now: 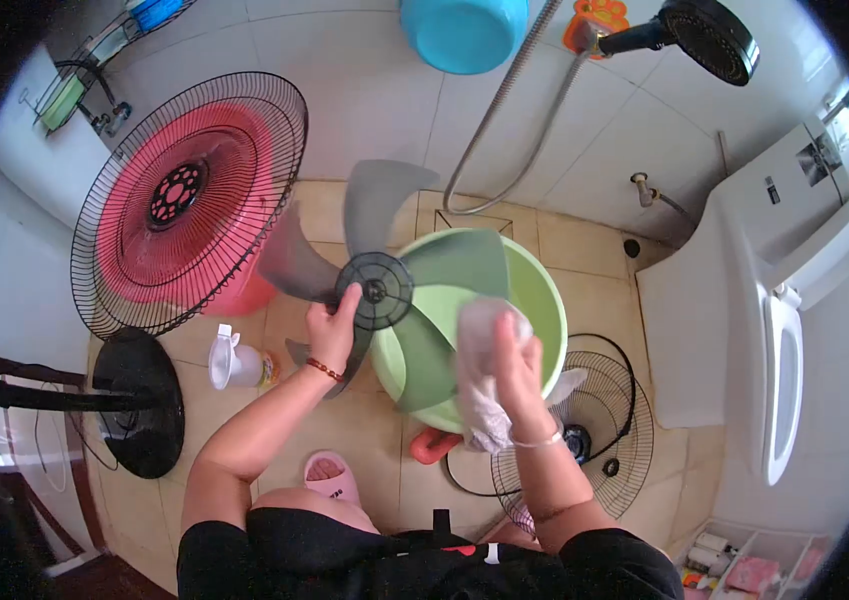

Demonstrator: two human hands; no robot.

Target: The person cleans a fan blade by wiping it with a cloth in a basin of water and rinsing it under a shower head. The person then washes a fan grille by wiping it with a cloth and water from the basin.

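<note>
Left grip [332, 334] clasped, right grip [519, 375] clenched (thumb [506, 343] upright), both forearms [269, 415] extended.

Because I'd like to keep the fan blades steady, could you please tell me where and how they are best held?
Probably by the round hub, from the near left, as the left hand does: it is the compact centre joining the broad fan blades, so most of their surface is left free.

There are five blades [376, 208], two grilles [229, 205] [624, 440], one cloth [480, 395].
</note>
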